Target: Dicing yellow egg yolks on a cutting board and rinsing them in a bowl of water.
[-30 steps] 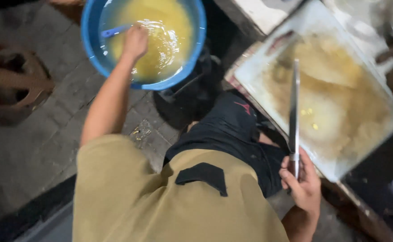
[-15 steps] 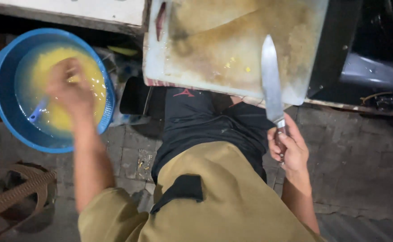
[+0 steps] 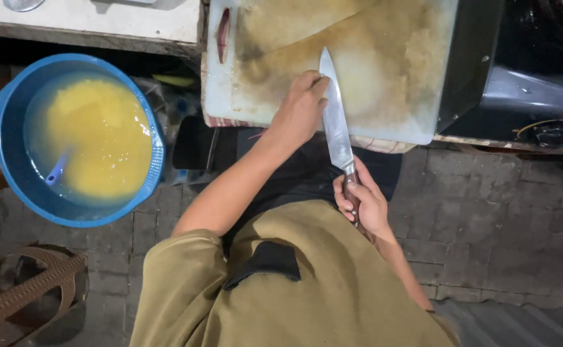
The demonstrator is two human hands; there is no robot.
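Knife (image 3: 336,122), long-bladed and brown-handled, lies with its tip over the near edge of the stained white cutting board (image 3: 397,71); I see my right hand (image 3: 364,204) closed tight around the handle just below that edge. My left hand (image 3: 302,106) rests on the board's near edge, fingers curled and pressed against the flat of the blade, gripping nothing I can make out. The board sits at the near edge of the table (image 3: 101,26), smeared yellow-brown. To the left, on the paved floor (image 3: 487,212), stands a blue basin (image 3: 11,186) of cloudy yellow liquid with a small blue handle (image 3: 56,172) poking up. A woven basket (image 3: 24,295) lies at the lower left.
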